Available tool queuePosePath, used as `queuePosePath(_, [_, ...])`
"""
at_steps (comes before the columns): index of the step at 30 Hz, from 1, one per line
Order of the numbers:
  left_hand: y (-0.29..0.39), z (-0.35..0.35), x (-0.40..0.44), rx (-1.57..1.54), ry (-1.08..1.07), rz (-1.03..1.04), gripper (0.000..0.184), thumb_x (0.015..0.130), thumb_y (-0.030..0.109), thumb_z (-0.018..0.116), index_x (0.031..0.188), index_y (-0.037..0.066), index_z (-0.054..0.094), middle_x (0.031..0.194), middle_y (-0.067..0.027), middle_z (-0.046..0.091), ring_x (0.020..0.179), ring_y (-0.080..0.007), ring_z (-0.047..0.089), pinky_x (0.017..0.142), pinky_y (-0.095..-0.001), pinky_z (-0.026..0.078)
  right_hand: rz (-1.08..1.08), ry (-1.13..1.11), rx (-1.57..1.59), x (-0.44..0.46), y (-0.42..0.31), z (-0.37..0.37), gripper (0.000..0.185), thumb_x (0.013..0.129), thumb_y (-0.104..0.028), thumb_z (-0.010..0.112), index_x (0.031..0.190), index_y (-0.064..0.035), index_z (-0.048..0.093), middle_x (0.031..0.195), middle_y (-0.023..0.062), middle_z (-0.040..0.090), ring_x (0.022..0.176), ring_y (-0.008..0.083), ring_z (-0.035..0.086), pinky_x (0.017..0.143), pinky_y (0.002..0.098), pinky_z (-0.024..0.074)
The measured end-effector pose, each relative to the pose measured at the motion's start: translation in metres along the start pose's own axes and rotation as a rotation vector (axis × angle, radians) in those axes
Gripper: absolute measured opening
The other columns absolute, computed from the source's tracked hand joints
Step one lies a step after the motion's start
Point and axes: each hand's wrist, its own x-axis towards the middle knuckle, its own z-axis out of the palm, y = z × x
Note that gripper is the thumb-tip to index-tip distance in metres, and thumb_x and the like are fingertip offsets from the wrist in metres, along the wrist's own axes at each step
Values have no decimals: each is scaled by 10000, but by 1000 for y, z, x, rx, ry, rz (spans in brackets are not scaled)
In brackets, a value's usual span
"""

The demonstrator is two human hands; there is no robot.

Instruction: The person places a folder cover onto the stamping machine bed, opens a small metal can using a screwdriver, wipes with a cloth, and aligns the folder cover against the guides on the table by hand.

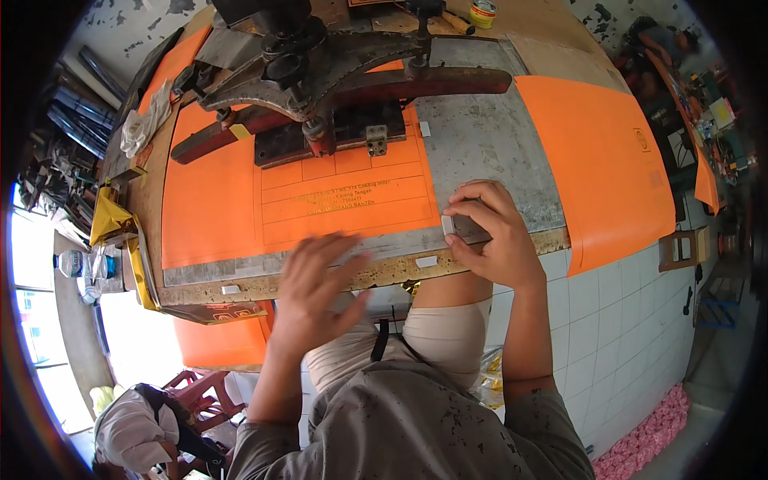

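Observation:
An orange printed sheet (352,216) with gold lettering lies on the grey metal plate (496,152) of a hand press (300,80). My left hand (316,284), blurred by motion, is over the sheet's near edge with its fingers apart and nothing in them. At the sheet's right edge, my right hand (498,232) has thumb and index finger closed on a small white block (447,226). Similar white pieces sit farther up that edge (425,129) and on the table's front edge (426,262). The press head covers the upper part of the sheet.
Another orange sheet (608,168) hangs over the table's right side. A white cloth (146,120) and yellow foil (112,216) are at the left. A small tin (482,14) stands at the back. Another person (140,428) is at the lower left beside a red stool (204,396).

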Motion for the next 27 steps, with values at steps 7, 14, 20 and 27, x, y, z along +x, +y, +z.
queuePosePath(7, [28, 46, 44, 19, -91, 47, 540, 939, 311, 794, 1385, 23, 693, 1503, -127, 631, 1398, -343, 581, 1210, -537, 443, -2, -9, 14, 0, -1, -3, 315, 779, -39, 857, 1071, -40, 738, 1203, 81, 653, 1184, 317, 627, 1008, 453, 531])
queuePosePath(14, [26, 53, 44, 80, -117, 37, 548, 953, 340, 784, 1389, 22, 691, 1518, -117, 621, 1426, -321, 554, 1231, -530, 424, 28, -20, 14, 1, -2, -1, 334, 789, -87, 846, 1089, -56, 704, 1211, 63, 632, 1198, 307, 601, 1056, 456, 497])
queuePosePath(20, [28, 54, 43, 125, -122, 28, 540, 965, 362, 773, 1390, 38, 698, 1531, -92, 618, 1430, -300, 556, 1236, -541, 416, 24, -29, 5, 2, -3, -3, 330, 792, -89, 841, 1085, -59, 692, 1192, 66, 619, 1178, 308, 598, 1046, 454, 490])
queuePosePath(27, [28, 56, 41, 148, -108, 32, 538, 964, 373, 776, 1392, 56, 700, 1528, -86, 621, 1429, -291, 560, 1237, -545, 417, 29, -45, 14, 3, -1, -3, 313, 816, -92, 829, 1094, -63, 688, 1189, 72, 607, 1178, 308, 589, 1045, 458, 480])
